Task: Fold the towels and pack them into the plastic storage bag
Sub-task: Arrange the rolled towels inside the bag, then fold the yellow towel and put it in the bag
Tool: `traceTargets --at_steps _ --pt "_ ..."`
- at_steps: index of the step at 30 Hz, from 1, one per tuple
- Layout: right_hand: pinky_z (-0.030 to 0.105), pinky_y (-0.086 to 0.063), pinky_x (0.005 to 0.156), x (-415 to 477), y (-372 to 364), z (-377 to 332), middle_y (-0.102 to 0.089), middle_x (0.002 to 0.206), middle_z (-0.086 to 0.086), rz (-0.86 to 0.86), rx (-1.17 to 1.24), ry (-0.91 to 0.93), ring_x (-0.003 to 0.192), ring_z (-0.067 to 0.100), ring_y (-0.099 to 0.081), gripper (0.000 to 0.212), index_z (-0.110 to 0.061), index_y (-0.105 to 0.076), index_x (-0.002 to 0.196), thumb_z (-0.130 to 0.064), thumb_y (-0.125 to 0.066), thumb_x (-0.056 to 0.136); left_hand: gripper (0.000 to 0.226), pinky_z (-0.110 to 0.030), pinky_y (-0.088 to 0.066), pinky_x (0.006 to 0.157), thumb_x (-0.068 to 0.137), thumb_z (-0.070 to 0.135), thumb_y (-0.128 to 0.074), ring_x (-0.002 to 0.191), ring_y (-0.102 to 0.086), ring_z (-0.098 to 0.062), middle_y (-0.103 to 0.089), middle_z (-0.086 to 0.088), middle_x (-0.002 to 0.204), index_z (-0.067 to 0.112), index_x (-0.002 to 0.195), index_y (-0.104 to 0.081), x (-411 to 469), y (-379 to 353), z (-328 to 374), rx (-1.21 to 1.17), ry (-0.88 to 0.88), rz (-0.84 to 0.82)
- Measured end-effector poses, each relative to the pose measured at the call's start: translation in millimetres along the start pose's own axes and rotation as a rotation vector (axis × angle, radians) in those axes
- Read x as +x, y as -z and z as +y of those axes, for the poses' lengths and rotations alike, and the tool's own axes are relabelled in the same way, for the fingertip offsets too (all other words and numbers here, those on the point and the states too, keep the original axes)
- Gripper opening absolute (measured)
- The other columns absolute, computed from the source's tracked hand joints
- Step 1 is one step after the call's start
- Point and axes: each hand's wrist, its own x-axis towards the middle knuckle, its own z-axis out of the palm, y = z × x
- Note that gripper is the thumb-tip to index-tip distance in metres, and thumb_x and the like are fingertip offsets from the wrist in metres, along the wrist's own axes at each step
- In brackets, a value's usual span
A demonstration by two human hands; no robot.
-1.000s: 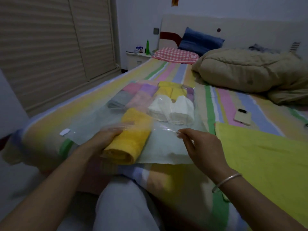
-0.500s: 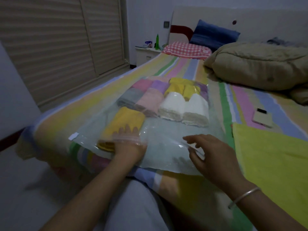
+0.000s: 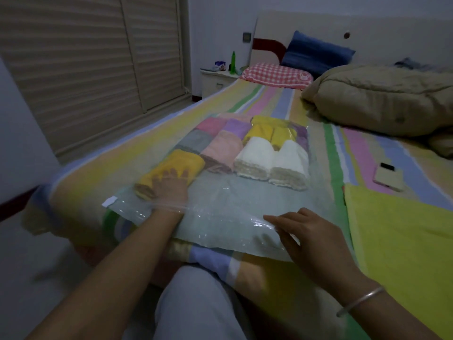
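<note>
A clear plastic storage bag lies flat on the near end of the bed, its mouth toward the foot edge and a small white tab at its near left corner; any print on the tab is too small to read. The left hand is inside the bag, its spread fingers pressing on the near end of a rolled yellow towel at the bag's left side. Deeper in the bag sit a grey towel, a pink towel, two white rolled towels, more yellow rolls and a purple towel. The right hand, a silver bangle on its wrist, lies on the film at the bag's near right edge with its fingers nearly straight; whether it pinches the plastic cannot be told. A yellow-green towel is spread flat at the bed's near right, with a phone just beyond it. The sheet is striped in pastels. Toward the headboard lie a beige quilt, a red checked pillow and a blue pillow. A nightstand holds a green bottle, and slatted doors line the dim room's left wall.
</note>
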Motion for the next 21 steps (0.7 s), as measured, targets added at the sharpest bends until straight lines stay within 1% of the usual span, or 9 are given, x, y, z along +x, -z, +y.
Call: traceTargets --at_steps 5,8,11,13,14,16,17,19,21 --pt "0.027 -0.041 0.041 -2.1 1.9 -1.3 -0.069 0.088 -0.022 0.022 0.012 0.006 0.071 0.011 -0.056 0.035 -0.038 -0.069 0.111 -0.034 -0.042 0.088 0.051 -0.052 -0.027 0.109 0.100 0.018 -0.028 0.132 -0.036 -0.037 -0.035 -0.019 0.145 0.023 0.150 -0.023 5.7 -16.4 -3.3 -0.052 -0.014 0.075" --pt "0.032 -0.045 0.041 -3.1 -1.1 -0.3 -0.069 0.085 -0.020 0.024 0.022 -0.022 0.071 0.012 -0.057 0.035 -0.037 -0.069 0.109 -0.032 -0.045 0.086 0.051 -0.053 -0.008 0.117 0.099 0.023 -0.023 0.143 -0.016 -0.037 -0.018 -0.020 0.156 0.022 0.150 -0.025 -9.4 -21.6 -1.1 -0.030 -0.015 0.089" --pt "0.032 -0.048 0.047 -7.9 -5.5 3.7 -0.069 0.089 -0.019 -0.020 0.042 -0.063 0.075 0.012 -0.059 0.032 -0.038 -0.068 0.112 -0.032 -0.057 0.082 0.078 -0.040 0.011 0.115 0.086 0.032 -0.057 0.147 0.007 -0.031 0.001 -0.015 0.160 0.030 0.151 -0.014 -70.2 -31.4 18.0 -0.114 -0.108 0.101" --pt "0.030 -0.050 0.055 -13.3 -6.9 6.1 -0.069 0.099 -0.020 -0.079 0.081 -0.067 0.082 0.010 -0.058 0.032 -0.039 -0.066 0.114 -0.043 -0.055 0.084 0.079 -0.035 0.017 0.113 0.081 0.031 -0.048 0.143 0.024 -0.027 0.005 -0.025 0.157 0.032 0.151 -0.010 -127.8 -28.9 43.1 -0.134 -0.283 0.212" --pt "0.029 -0.051 0.060 -16.9 -5.9 7.3 -0.067 0.104 -0.021 -0.111 0.109 -0.070 0.087 0.009 -0.057 0.034 -0.039 -0.065 0.115 -0.050 -0.052 0.086 0.069 -0.037 0.014 0.115 0.085 0.032 -0.041 0.144 0.021 -0.027 -0.005 -0.027 0.156 0.026 0.151 -0.019 -155.3 -23.6 58.6 -0.086 -0.388 0.163" --pt "0.028 -0.051 0.070 -29.5 -0.3 13.4 -0.065 0.110 -0.021 -0.140 0.165 -0.091 0.095 0.006 -0.055 0.040 -0.038 -0.063 0.117 -0.058 -0.045 0.087 0.054 -0.040 -0.010 0.117 0.095 0.037 -0.035 0.146 -0.011 -0.028 -0.023 -0.016 0.155 0.019 0.146 -0.033 -202.3 -8.5 87.0 -0.085 -0.427 -0.127" --pt "0.028 -0.050 0.074 -39.7 4.9 19.3 -0.065 0.110 -0.020 -0.127 0.178 -0.114 0.097 0.006 -0.055 0.040 -0.037 -0.064 0.116 -0.057 -0.043 0.088 0.049 -0.037 -0.025 0.111 0.095 0.040 -0.036 0.139 -0.029 -0.026 -0.035 -0.011 0.150 0.021 0.139 -0.043 -223.5 2.3 100.4 -0.053 -0.451 -0.228" --pt "0.030 -0.050 0.076 -65.8 18.0 38.4 -0.065 0.106 -0.017 -0.068 0.158 -0.179 0.098 0.009 -0.057 0.036 -0.035 -0.065 0.112 -0.051 -0.043 0.089 0.040 -0.033 -0.042 0.091 0.093 0.043 -0.036 0.115 -0.054 -0.022 -0.060 -0.001 0.125 0.025 0.118 -0.060 -250.1 24.0 126.3 -0.021 -0.611 -0.154" --pt "0.033 -0.051 0.074 -99.8 34.6 65.7 -0.065 0.100 -0.013 -0.008 0.090 -0.272 0.095 0.015 -0.058 0.025 -0.033 -0.066 0.107 -0.040 -0.051 0.088 0.035 -0.034 -0.045 0.083 0.090 0.041 -0.038 0.103 -0.060 -0.021 -0.066 0.003 0.110 0.028 0.110 -0.063 -267.9 31.2 156.0 -0.134 -0.768 -0.116"
